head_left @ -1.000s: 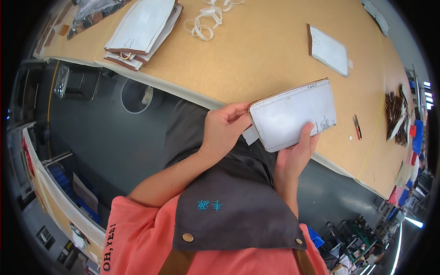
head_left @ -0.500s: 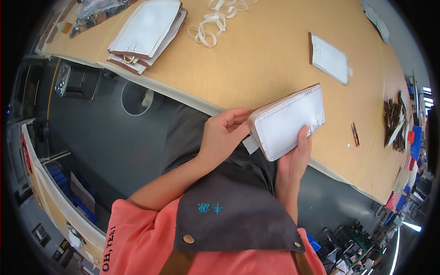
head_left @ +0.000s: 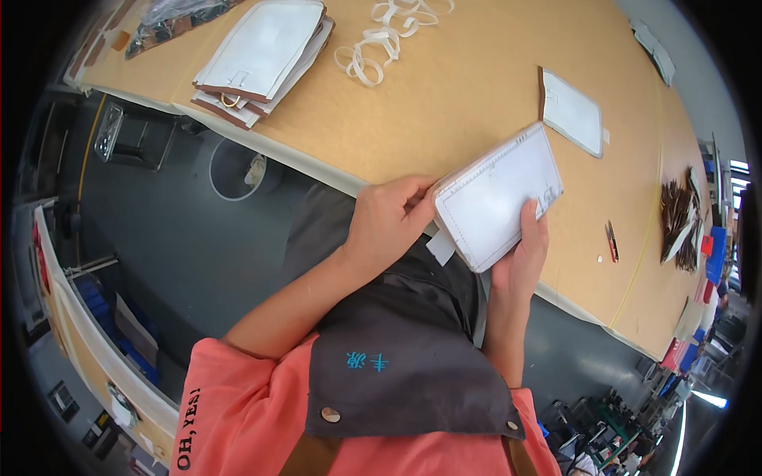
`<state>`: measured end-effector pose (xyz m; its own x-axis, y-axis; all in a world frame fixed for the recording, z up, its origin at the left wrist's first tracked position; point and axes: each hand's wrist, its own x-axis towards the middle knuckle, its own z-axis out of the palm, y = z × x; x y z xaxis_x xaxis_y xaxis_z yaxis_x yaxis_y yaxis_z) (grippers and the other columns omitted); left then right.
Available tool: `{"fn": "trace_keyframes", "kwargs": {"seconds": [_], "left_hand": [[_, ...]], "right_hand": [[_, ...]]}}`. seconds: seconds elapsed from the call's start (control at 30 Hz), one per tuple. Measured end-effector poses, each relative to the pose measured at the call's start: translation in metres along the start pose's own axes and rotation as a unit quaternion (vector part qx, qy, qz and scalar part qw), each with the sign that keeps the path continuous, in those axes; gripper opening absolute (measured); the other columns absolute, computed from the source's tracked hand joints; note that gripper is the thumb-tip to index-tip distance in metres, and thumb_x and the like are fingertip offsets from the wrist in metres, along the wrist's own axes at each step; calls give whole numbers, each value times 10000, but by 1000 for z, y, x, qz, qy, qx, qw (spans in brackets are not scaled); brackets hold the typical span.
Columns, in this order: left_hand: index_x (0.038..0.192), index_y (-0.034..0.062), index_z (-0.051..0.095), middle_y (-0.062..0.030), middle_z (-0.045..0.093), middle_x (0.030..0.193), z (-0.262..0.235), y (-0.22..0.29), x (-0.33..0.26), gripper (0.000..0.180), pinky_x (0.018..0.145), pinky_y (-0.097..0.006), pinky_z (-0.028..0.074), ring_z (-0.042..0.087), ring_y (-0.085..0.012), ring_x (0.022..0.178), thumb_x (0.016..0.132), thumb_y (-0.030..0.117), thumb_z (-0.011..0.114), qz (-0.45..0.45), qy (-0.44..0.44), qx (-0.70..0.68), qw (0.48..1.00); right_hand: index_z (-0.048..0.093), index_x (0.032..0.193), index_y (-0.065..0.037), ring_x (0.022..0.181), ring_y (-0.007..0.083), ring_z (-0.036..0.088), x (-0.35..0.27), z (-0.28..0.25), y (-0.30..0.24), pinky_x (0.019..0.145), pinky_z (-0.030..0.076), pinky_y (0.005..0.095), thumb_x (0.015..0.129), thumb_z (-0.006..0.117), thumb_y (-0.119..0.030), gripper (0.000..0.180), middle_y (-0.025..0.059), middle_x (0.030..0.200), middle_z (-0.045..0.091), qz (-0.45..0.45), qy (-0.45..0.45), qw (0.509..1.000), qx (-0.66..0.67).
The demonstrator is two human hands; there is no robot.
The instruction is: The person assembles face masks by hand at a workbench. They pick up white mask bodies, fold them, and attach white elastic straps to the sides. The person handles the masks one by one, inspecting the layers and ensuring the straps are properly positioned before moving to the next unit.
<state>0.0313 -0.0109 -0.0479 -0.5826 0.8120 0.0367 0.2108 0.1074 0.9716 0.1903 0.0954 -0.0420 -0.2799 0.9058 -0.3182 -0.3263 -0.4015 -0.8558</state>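
A white, stitched rectangular panel (head_left: 498, 198) is held tilted just above the near edge of the tan worktop (head_left: 444, 103), clamped at its lower left corner by the grip of the left hand (head_left: 389, 226) and supported along its lower right edge by the closed fingers of the right hand (head_left: 520, 266). Farther back on the worktop, well apart from the hands, a stack of similar white and brown panels (head_left: 258, 59), a heap of white loops (head_left: 381, 36) and a single flat panel (head_left: 571, 111) are seen. A small red tool (head_left: 611, 240) lies to the right.
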Motion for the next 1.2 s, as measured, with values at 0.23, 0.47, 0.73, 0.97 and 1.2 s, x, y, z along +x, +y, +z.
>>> {"fn": "trace_keyframes", "kwargs": {"seconds": [0.23,0.47,0.73,0.97,1.2], "left_hand": [[1162,-14,700,-156,733,830,4,-5,21,289,623,-276,539,718,-158,691,888,75,675,-14,-66,96,993],[910,-28,640,-201,650,753,8,-11,18,111,605,-431,513,645,-370,662,874,77,629,62,-21,88,994],[894,-32,646,-217,645,716,12,-11,16,134,591,-435,518,654,-381,647,859,97,640,88,-25,84,992],[1025,-18,719,-131,666,655,11,-7,25,232,577,-335,526,662,-241,569,851,127,669,40,-64,87,993],[973,-40,719,-189,666,680,3,7,26,236,611,-397,536,669,-333,617,817,116,636,-4,-63,35,997]], "right_hand": [[407,1484,-19,1312,290,468,12,2,-23,1028,436,424,956,654,-191,608,186,1464,431,-251,2,811,-528],[417,1484,-32,1392,435,371,-15,31,7,1127,330,529,832,659,-72,697,216,1536,374,-341,-181,665,-639],[342,1522,-14,1428,488,334,-17,47,11,1113,347,573,875,587,-51,692,221,1572,342,-315,-147,594,-726],[414,1467,24,1241,412,568,-17,34,3,961,501,476,871,572,-2,617,232,1436,520,-365,-79,599,-709],[470,1428,12,748,302,696,-38,37,-14,649,542,373,991,517,-38,442,217,1165,687,-274,0,765,-583]]}}
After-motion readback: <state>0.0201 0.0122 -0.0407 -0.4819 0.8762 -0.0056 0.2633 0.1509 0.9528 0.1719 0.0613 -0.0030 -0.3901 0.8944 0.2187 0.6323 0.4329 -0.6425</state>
